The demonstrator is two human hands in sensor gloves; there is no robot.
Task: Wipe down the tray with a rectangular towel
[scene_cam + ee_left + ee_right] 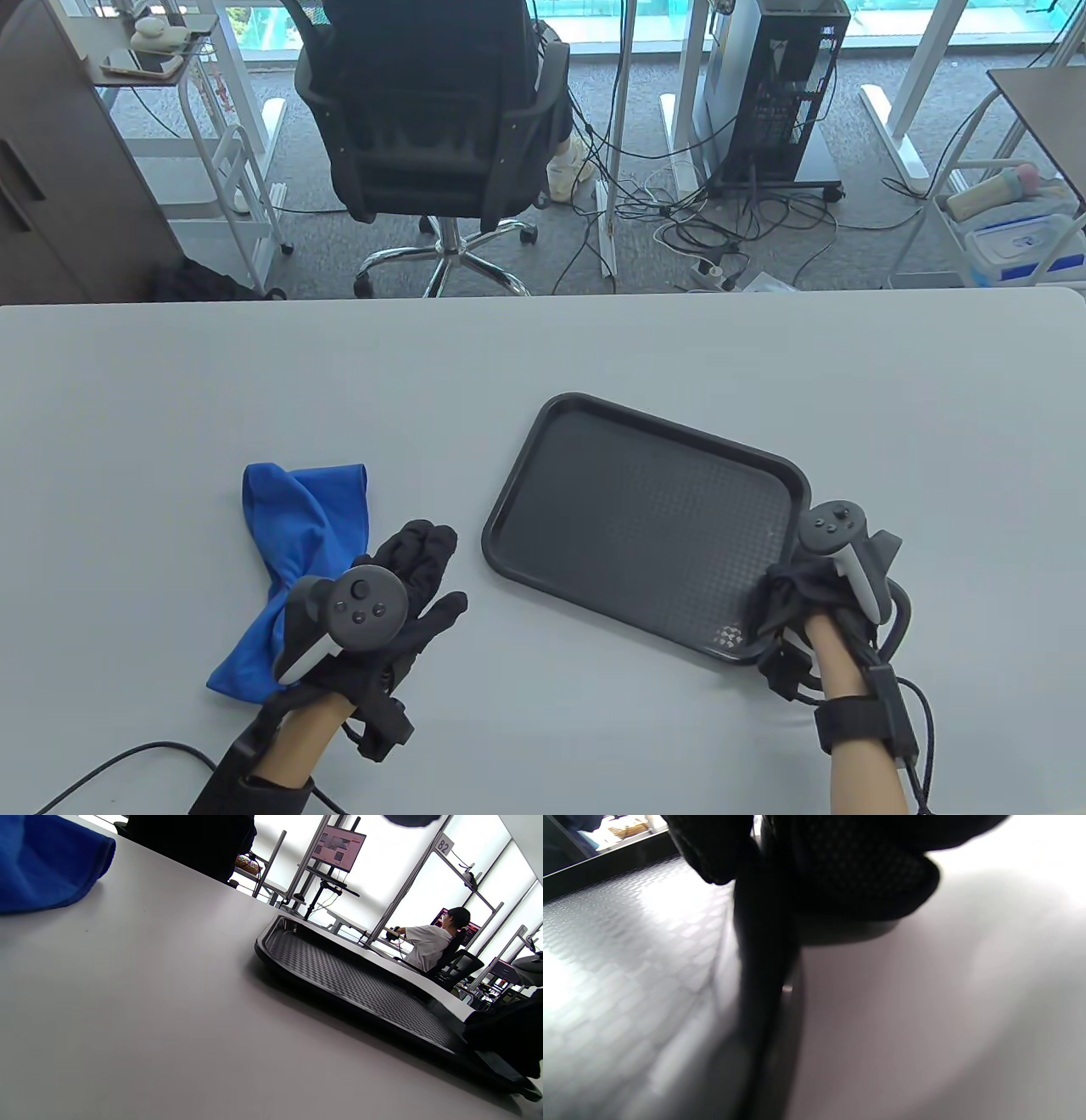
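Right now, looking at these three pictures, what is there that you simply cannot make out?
- Table view: whether the left hand grips the blue towel; the tracker and palm cover the contact.
- Table view: the right hand fingers on the tray corner; its own tracker covers them.
- Left wrist view: most of the towel, cut off by the frame's edge.
- Right wrist view: the tray rim, blurred and too close.

Looks like an office or lab workspace

Swivel chair, PC tower, floor cables, someone at monitors in the background.
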